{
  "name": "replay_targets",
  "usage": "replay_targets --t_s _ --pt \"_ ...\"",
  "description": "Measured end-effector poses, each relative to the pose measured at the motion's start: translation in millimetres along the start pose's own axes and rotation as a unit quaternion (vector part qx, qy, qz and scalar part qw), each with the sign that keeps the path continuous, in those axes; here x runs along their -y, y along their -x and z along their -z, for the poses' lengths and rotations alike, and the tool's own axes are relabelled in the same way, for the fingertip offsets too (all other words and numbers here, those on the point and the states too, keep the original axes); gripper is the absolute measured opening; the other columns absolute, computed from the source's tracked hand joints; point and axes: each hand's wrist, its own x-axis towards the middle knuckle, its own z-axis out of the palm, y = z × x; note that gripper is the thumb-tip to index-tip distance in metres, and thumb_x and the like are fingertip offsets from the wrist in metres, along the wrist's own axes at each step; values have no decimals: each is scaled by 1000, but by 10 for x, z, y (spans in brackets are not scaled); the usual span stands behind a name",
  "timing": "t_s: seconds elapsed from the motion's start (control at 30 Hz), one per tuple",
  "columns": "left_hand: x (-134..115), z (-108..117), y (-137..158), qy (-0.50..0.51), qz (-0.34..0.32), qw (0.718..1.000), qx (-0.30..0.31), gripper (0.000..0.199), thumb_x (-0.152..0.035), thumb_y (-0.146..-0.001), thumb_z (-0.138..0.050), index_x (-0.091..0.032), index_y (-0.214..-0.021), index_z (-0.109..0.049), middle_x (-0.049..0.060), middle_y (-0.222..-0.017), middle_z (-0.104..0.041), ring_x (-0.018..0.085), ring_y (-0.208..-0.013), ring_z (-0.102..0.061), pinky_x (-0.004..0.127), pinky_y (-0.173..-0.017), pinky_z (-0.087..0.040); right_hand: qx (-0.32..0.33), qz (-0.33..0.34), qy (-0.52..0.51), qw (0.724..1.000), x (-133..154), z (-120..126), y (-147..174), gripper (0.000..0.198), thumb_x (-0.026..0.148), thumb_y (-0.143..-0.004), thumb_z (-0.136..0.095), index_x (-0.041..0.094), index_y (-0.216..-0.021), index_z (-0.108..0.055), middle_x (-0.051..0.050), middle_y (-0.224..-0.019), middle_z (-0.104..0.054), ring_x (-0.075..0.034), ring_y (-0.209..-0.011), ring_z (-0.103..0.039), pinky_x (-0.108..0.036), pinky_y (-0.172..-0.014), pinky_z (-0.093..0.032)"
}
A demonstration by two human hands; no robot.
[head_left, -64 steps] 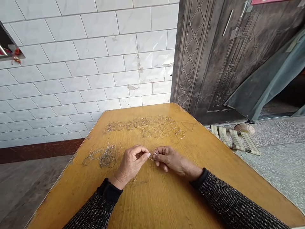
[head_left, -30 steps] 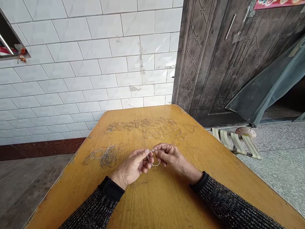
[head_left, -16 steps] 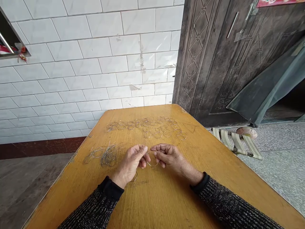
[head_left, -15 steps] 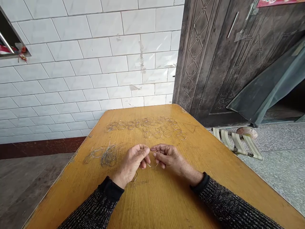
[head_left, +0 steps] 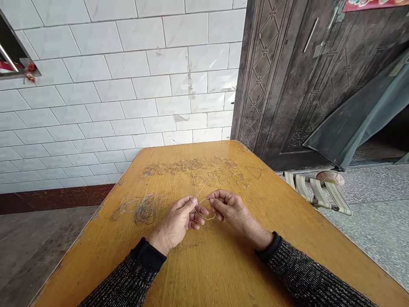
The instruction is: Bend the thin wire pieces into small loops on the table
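Between my hands, a thin wire (head_left: 209, 218) is bent into a round loop above the table. My left hand (head_left: 182, 217) pinches it at the loop's left side, with thumb on top, and a straight end sticks up and away from there. On the other side, my right hand (head_left: 231, 209) pinches the wire between thumb and forefinger. To the left of my left hand lies a tangled bundle of loose wire (head_left: 145, 211). Farther back, several wire pieces shaped into loops (head_left: 211, 179) lie in rough rows.
The wooden table (head_left: 223, 264) stretches ahead to a white tiled wall (head_left: 137, 81). A bent wire triangle (head_left: 254, 172) lies near its right edge. On the right are a dark carved door (head_left: 284, 94), a grey curtain (head_left: 361, 115) and a low strap-topped stool (head_left: 316, 192).
My hands have parted slightly, and the loop between them shows wider. One wire end now points up and away from my left hand.
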Motion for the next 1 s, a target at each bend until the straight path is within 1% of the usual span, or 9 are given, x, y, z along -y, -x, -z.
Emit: replay_targets --t_s 0.1,0.17,0.3,0.43,0.53,0.6,0.7,0.8,1.0 --pt "-9 8 9 17 5 999 48 23 -37 -74 -60 -17 -78 -47 0 -73 -59 7 -55 -52 19 -49 -37 20 -2 35 999 -32 10 -4 15 30 -71 -51 15 -75 -51 6 -49 -47 -5 -35 -40 -19 -37 -30" --pt "-4 19 8 -4 -2 998 55 20 -33 -75 -60 -17 -78 -49 -1 -69 -57 7 -55 -52 19 -51 -38 31 31 77 996 -54 13 2 10 25 -71 -51 15 -74 -52 5 -51 -48 -6 -41 -42 -19 -41 -31" --pt "13 4 11 -92 -3 995 49 19 -33 -78 -55 -15 -76 -51 1 -69 -58 6 -53 -51 20 -50 -38 49 122 151 980 -71 24 31 11 24 -75 -50 15 -74 -57 2 -58 -52 -9 -52 -45 -21 -50 -35" --pt "0 -30 2 -152 -25 988 -12 18 -33 -78 -52 -16 -79 -48 3 -72 -62 9 -51 -55 20 -46 -36 12 138 207 968 -59 60 28 15 24 -77 -48 16 -70 -59 2 -57 -52 -9 -52 -45 -22 -52 -34" --pt "-31 -11 -25 -145 -74 983 -89 16 -31 -77 -52 -17 -78 -46 2 -72 -63 9 -51 -55 21 -47 -38 -42 103 135 985 -22 93 2 13 28 -76 -50 16 -73 -55 2 -56 -52 -9 -50 -44 -21 -48 -34" --pt "-54 15 -41 -125 -95 982 -109 17 -32 -76 -53 -17 -78 -46 1 -70 -62 9 -51 -54 21 -49 -39 -31 47 45 997 24 108 -3 18 31 -73 -53 16 -81 -53 2 -56 -54 -8 -45 -42 -20 -43 -31" --pt "-76 36 -45 -109 -102 983 -107 19 -34 -75 -55 -17 -76 -48 -1 -65 -60 9 -50 -53 21 -49 -39 36 -21 -23 999 101 123 20 31 33 -68 -58 13 -93 -54 2 -56 -57 -5 -39 -39 -18 -37 -26" --pt "-81 27 -34 -117 -99 984 -92 19 -34 -76 -55 -16 -76 -50 -1 -63 -59 8 -49 -52 22 -49 -39 87 -34 -35 995 129 130 46 26 31 -66 -58 13 -85 -56 3 -53 -58 -4 -35 -39 -17 -36 -27" --pt "-53 35 -32 -80 -69 992 -62 21 -34 -74 -59 -14 -80 -54 0 -67 -58 9 -53 -52 22 -51 -38 81 -60 -104 989 61 104 29 20 28 -64 -56 16 -79 -51 4 -51 -60 -5 -31 -46 -16 -33 -32"
